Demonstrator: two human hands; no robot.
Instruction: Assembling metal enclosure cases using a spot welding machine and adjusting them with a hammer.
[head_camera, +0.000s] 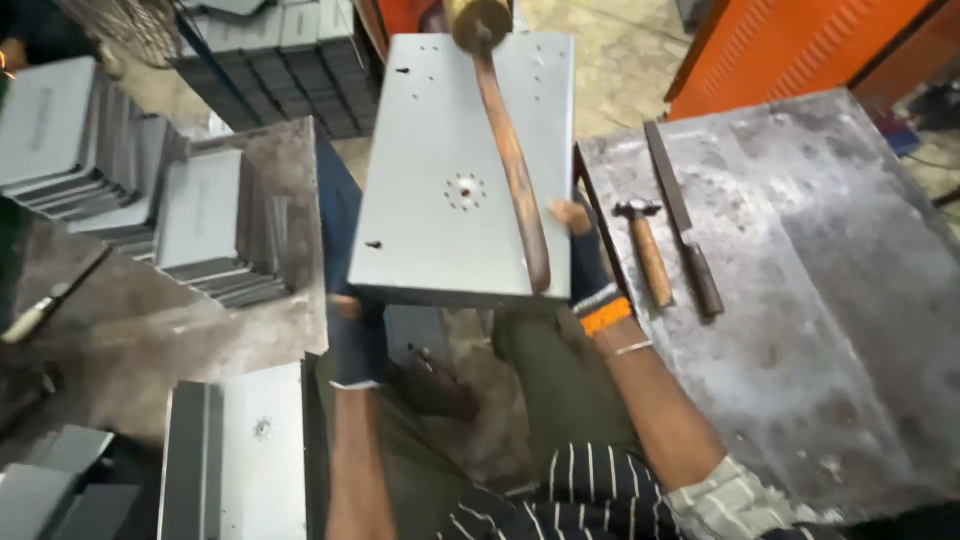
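Note:
I hold a flat grey sheet-metal panel (440, 170) with small holes and a round hole pattern at its middle, over my lap. In a dark glove, my left hand (354, 342) grips its near left corner. My right hand (592, 268), in a dark glove with an orange cuff, grips the near right edge, thumb on top. A hammer with a long wooden handle (515, 170) lies along the panel, its head at the far edge. The handle's end is close to my right hand; I cannot tell whether the fingers hold it.
To my right is a worn steel table (800, 300) with a small hammer (648, 250) and a long flat file (682, 225) on it. Stacks of grey panels (205, 225) sit on the left bench, further ones at the far left, top and bottom left (250, 450). An orange machine (790, 40) stands at the back right.

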